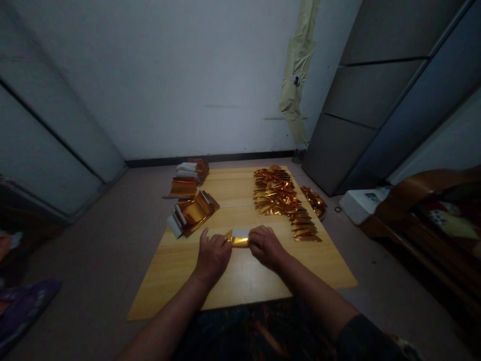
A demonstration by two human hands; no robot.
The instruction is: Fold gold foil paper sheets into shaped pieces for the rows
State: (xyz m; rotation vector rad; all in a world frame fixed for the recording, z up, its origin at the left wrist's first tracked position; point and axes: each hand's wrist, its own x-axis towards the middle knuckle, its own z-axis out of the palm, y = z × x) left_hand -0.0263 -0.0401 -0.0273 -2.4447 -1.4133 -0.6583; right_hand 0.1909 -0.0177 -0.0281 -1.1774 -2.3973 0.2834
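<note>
Both your hands are closed on a folded gold-foil strip [239, 239], its white paper side uppermost. Your left hand [213, 255] pinches one end, where a gold corner pokes out, and your right hand [266, 245] holds the other, with only a short stretch of the strip showing between them. The strip sits over the near middle of the worktop [240, 276], a yellow wood-grain board; you can't tell from this view whether it touches the surface.

Just beyond your left hand lies an open bundle of gold foil and white paper [193, 214]. Farther along that side is a gold foil stack [183, 188], and behind it a pile of white-and-copper folded pieces [191, 170]. On the right, a loose heap of folded gold pieces [273, 193] runs into a neat overlapping row [303, 228] just past your right hand. A small gold cluster [313, 201] sits off the worktop's right edge on the floor [93, 240]. Beyond that stand a white box [361, 205] and grey cabinets [376, 100], and a pale green plastic sheet [296, 65] hangs against the wall.
</note>
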